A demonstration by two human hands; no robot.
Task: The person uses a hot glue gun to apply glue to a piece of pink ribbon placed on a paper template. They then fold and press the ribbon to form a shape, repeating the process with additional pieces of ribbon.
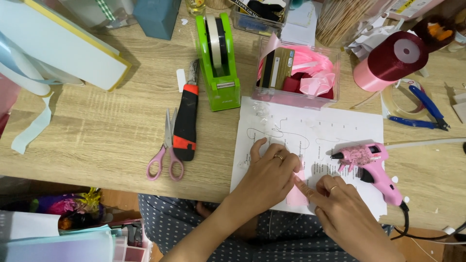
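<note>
Both our hands, left point(268, 171) and right point(340, 204), pin a pink ribbon strip point(297, 190) flat against white paper point(315, 123); pink glue gun point(371, 165) rests close by.

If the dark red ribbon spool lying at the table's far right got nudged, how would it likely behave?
The dark red ribbon spool lies on its side, so it would probably roll. Its hollow white core suggests it is fairly light for its bulk. The glossy wound ribbon may feel slippery, and a loose end could unwind.

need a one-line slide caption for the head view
Left hand and right hand press a pink ribbon strip onto white paper, pink glue gun alongside.
</note>
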